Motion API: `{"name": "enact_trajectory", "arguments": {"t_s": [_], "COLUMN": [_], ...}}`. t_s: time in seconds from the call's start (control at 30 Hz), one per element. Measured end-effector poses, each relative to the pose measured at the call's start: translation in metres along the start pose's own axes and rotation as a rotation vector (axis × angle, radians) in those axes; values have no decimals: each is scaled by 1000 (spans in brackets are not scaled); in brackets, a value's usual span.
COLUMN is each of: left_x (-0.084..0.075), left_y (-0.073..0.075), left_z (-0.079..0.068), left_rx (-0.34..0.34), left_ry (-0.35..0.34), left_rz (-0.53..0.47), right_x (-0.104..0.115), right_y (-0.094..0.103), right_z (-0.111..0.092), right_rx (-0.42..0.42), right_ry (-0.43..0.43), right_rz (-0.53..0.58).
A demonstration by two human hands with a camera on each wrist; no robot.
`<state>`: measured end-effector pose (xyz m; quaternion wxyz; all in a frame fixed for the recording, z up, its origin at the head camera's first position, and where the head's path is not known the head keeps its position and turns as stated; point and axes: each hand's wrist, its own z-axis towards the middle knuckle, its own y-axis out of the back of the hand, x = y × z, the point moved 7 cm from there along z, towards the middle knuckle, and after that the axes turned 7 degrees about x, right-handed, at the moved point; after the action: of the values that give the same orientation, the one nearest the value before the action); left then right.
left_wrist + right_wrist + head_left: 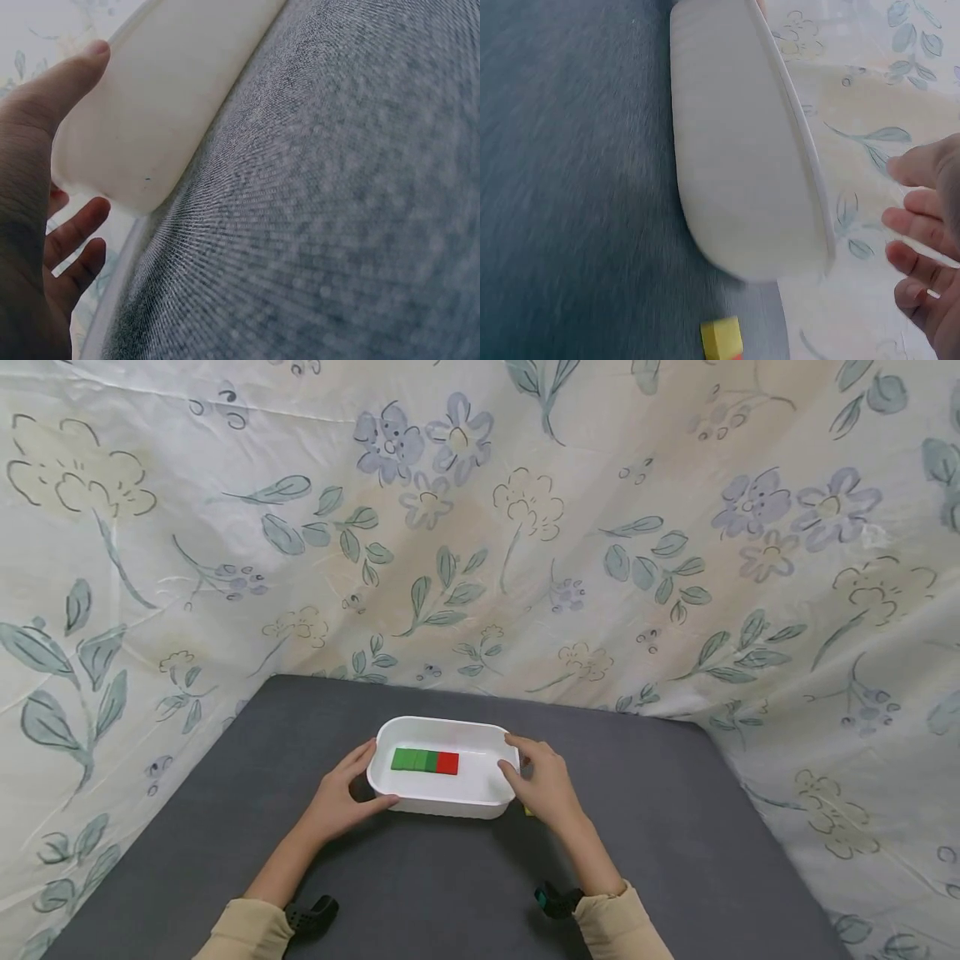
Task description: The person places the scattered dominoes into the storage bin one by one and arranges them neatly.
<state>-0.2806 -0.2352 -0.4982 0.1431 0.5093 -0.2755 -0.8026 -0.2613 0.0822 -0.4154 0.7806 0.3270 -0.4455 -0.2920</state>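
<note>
A white plastic tub (450,808) with rounded corners sits on the dark table. Inside it lies a row of green blocks (411,759) with a red block (447,763) at its right end. My left hand (341,802) holds the tub's left end, thumb along the near side and fingers spread round the far side. Near the right end is my right hand (549,782), thumb and forefinger apart. In the right wrist view, its loosely bent fingers (919,225) stand clear of the tub's wall (742,142) and hold nothing.
A small yellow block (721,337) with a bit of red beneath it lies on the table past the tub's right end, mostly hidden by my right hand in the head view. Flowered cloth (480,527) hangs behind the dark table (435,893) and along its sides.
</note>
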Motion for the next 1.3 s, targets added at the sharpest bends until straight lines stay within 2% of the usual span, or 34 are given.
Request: {"name": "enact_trajectory", "arguments": {"t_s": [0.17,0.37,0.8,0.93,1.17,1.3], "left_x": [1,2,2,0,-4,-5], "left_y": [0,1,1,1,2,2], "left_z": [0,0,0,-2,-1,-1], "left_rx": [6,0,11,13,15,19], "left_ry": [7,1,8,12,21,21], "left_rz": [4,14,12,7,15,15], "right_x": [-8,-22,-59,-74,-98,-104], "right_y": [15,23,14,12,6,3], "right_z": [-22,-46,-79,-88,-92,-94], "right_rx": [-48,-81,-101,-63,94,138], "right_ry": [8,23,-41,-73,-182,-210], "right_rz": [-26,-86,-75,-68,-88,-95]}}
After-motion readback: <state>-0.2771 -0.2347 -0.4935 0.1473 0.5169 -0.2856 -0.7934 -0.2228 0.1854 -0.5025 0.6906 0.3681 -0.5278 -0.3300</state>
